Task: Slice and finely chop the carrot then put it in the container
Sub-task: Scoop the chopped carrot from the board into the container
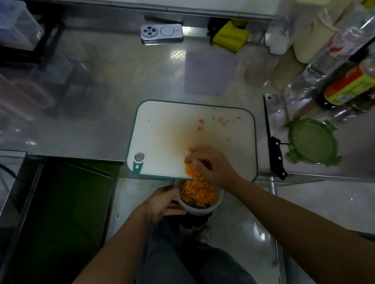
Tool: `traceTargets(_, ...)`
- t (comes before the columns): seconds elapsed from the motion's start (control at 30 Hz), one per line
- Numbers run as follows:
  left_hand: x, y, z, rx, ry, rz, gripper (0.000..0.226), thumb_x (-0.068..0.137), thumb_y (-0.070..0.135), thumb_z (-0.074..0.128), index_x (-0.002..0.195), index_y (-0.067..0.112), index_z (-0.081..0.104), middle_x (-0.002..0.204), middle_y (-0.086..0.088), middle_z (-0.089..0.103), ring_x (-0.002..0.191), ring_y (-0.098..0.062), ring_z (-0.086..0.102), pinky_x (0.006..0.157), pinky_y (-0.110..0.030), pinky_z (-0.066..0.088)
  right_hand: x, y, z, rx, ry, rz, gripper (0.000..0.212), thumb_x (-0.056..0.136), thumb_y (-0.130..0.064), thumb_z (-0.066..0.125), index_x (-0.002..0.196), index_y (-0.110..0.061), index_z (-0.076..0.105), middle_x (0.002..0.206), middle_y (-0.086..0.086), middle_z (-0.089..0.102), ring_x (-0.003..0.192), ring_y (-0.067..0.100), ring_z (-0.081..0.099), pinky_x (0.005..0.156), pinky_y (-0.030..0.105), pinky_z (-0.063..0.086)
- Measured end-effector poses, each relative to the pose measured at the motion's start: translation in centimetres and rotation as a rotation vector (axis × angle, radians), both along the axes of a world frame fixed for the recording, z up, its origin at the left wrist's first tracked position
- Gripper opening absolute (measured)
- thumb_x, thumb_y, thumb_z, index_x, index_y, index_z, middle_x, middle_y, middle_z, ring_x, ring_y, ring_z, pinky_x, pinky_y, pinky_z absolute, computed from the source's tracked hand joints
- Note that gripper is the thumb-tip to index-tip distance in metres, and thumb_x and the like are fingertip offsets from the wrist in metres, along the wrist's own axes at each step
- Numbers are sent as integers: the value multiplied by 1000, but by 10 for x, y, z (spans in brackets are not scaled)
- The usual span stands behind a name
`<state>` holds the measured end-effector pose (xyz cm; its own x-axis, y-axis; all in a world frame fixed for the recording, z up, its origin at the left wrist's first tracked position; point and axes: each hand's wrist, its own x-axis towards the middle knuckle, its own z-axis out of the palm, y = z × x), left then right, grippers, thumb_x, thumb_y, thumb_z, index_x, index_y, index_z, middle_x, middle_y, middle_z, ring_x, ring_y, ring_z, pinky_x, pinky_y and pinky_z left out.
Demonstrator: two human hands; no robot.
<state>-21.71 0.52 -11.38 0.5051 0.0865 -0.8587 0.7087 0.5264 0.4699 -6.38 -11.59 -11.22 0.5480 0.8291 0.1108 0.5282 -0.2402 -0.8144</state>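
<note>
Left hand [163, 204]: fingers and thumb curled round the wall of the container [201, 211], which it holds below the near edge of the cutting board [168, 130], rim up and touching or just under that edge. Right hand [211, 166]: palm down on the near part of the board, fingers close together and lightly bent, fingertips resting on a heap of chopped carrot [192, 171]; the fingers close round nothing. The heap runs in a band from the fingertips to the board's edge and over it into the container, where more carrot lies piled. A few loose orange bits are scattered over the far right part of the board, around an orange stain. The board lies on a steel counter [99, 96], its near edge overhanging. Right of the board lies a knife [278, 157] with a black handle; just beside it a green lid [312, 142]. Along the back of the counter: a phone [161, 33], a yellow cloth [230, 36] and, far right, bottles [334, 51].
</note>
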Motion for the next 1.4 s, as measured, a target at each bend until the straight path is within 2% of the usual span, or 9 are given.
traceTargets(0.17,0,-8,-2,7,-5,34,16,90,4,51,101,4,63,97,-17,66,89,-28,66,77,-40,59,-25,-19,7,63,61,16,20,91,-12,56,92,-6,76,88,10,73,102,23,64,95,30,47)
traceTargets(0.3,0,-11,-4,7,-5,61,21,92,7,51,110,1,61,103,-19,66,93,-31,66,76,-39,60,-25,-27,16,127,106,-22,21,92,-15,57,105,-9,73,105,7,71,107,21,64,105,37,42)
traceTargets(0.5,0,-17,-1,8,-13,70,24,93,10,52,114,2,59,105,-17,66,93,-28,66,71,-35,60,-20,-50,4,-145,-81,-267,52,95,-37,33,137,-11,48,147,11,42,142,26,28,118,46,15)
traceTargets(0.7,-1,-19,-1,26,-14,77,24,95,13,52,115,2,59,108,-18,67,93,-28,68,73,-35,60,-68,-39,-5,-228,-28,-155,62,97,-48,28,149,-14,24,157,-1,16,147,12,5,121,35,2)
traceTargets(0.87,-6,-13,0,25,-14,70,21,94,12,53,111,3,61,104,-18,68,92,-30,68,73,-37,60,-59,-21,10,-57,77,-187,49,96,-34,38,140,-14,44,151,3,34,140,13,27,115,30,22)
traceTargets(1.03,-8,-9,-1,27,-7,63,20,94,11,53,110,2,60,101,-17,67,93,-32,67,76,-39,60,-28,1,7,-184,6,3,46,98,-28,37,142,-15,45,154,2,30,146,15,18,119,35,8)
traceTargets(1.1,-8,-8,-1,21,-2,60,18,93,10,53,108,2,61,99,-17,67,95,-32,67,78,-41,59,-28,4,2,-220,-24,94,43,98,-28,37,137,-15,51,151,1,38,145,16,19,120,39,4)
traceTargets(1.27,-8,-7,-2,9,-17,44,22,92,12,57,111,2,61,103,-18,68,97,-32,67,82,-43,58,-37,-19,0,-82,-60,106,36,92,-28,46,106,-10,73,119,3,68,126,17,49,113,39,32)
traceTargets(1.4,-7,-10,0,-5,-13,56,24,93,12,56,113,2,60,105,-18,67,96,-31,67,77,-39,59,-32,-22,12,39,-68,43,22,87,-18,54,86,-11,74,83,3,71,86,20,62,79,44,47)
